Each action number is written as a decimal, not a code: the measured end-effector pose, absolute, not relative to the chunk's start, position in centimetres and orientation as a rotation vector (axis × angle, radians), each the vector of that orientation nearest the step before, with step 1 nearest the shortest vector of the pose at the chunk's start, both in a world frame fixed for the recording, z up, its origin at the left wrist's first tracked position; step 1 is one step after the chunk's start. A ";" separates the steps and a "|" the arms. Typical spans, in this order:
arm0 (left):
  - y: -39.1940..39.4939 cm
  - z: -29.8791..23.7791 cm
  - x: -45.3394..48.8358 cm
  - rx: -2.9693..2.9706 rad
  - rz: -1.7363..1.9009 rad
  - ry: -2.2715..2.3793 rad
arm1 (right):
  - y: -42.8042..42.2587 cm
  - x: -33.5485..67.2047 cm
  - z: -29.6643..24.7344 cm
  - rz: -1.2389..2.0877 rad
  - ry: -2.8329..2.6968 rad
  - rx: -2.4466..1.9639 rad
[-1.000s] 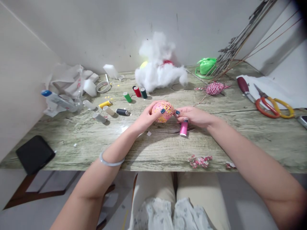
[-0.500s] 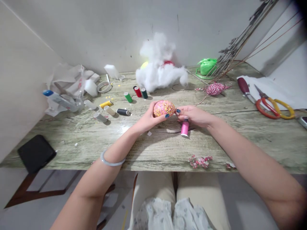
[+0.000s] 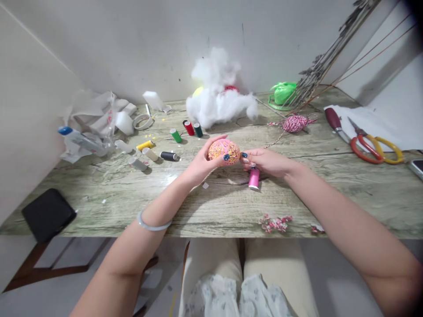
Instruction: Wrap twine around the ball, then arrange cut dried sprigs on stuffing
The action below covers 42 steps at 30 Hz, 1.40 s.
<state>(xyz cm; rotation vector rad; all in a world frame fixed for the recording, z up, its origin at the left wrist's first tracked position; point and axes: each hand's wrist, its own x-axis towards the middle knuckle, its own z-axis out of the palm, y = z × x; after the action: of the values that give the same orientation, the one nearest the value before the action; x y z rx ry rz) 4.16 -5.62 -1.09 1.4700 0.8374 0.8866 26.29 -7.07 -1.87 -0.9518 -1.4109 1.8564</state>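
Observation:
A round ball (image 3: 218, 151) wrapped in pink, yellow and orange thread sits in my left hand (image 3: 202, 161), with the thumb across its near side. My right hand (image 3: 266, 161) is closed just to the right of the ball, its fingertips pinched at the ball's edge. Below those fingers a spool of pink thread (image 3: 254, 179) hangs tilted, its top tucked under them. Any thread running between spool and ball is too fine to make out.
Several thread spools (image 3: 169, 156) lie or stand left of my hands. White stuffing (image 3: 220, 108) is heaped at the wall. Red-and-white twine (image 3: 295, 123), orange-and-yellow scissors (image 3: 376, 147) and a dark-handled tool (image 3: 333, 119) lie to the right. Pink-and-white scraps (image 3: 275, 223) rest near the front edge.
The ball and my left hand have shifted slightly left, and the ball has turned a little. My right hand keeps its pinch by the ball, with the pink spool beneath it.

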 end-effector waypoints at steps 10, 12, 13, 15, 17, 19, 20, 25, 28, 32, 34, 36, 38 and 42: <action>-5.3 -1.3 4.2 1.597 0.901 0.769 | -6.9 26.1 -1.3 1.833 -1.215 -0.986; -5.4 -1.2 4.3 1.662 0.870 0.759 | -6.8 26.1 -1.2 1.794 -1.205 -0.980; -5.4 -1.2 4.3 1.686 0.856 0.756 | -6.8 26.1 -1.2 1.778 -1.200 -0.975; -5.4 -1.4 4.3 1.707 0.834 0.766 | -6.7 26.1 -1.2 1.762 -1.183 -0.971; -5.4 -1.8 4.3 1.669 0.821 0.811 | -6.6 26.3 -1.1 1.763 -1.155 -0.982; -5.3 -2.2 4.2 1.611 0.809 0.851 | -6.6 26.4 -1.1 1.771 -1.128 -0.999; -5.3 -2.4 4.2 1.594 0.815 0.860 | -6.6 26.4 -1.1 1.774 -1.123 -1.004; -5.2 -2.4 4.3 1.609 0.900 0.881 | -6.6 26.2 -1.3 1.732 -1.191 -1.027; -5.3 -2.1 4.4 1.594 0.916 0.839 | -6.7 26.0 -1.3 1.708 -1.218 -1.077; -5.1 -2.1 4.3 1.636 0.906 0.810 | -6.8 26.1 -1.1 1.751 -1.184 -1.072; -5.0 -2.1 4.2 1.651 0.915 0.838 | -6.8 26.2 -1.0 1.773 -1.181 -1.030; -4.9 -2.2 4.2 1.652 0.907 0.863 | -6.8 26.2 -0.9 1.776 -1.207 -0.997; -5.0 -2.3 4.2 1.639 0.879 0.862 | -6.9 26.2 -1.0 1.771 -1.221 -0.995; -5.0 -2.8 4.2 1.583 0.857 0.902 | -6.9 25.9 -1.1 1.794 -1.165 -1.001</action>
<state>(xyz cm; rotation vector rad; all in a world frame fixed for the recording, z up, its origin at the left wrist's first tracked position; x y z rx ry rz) 4.22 -5.05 -2.76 1.5834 0.9024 0.8567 25.88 -6.90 -1.13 -1.0012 -1.1653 1.7939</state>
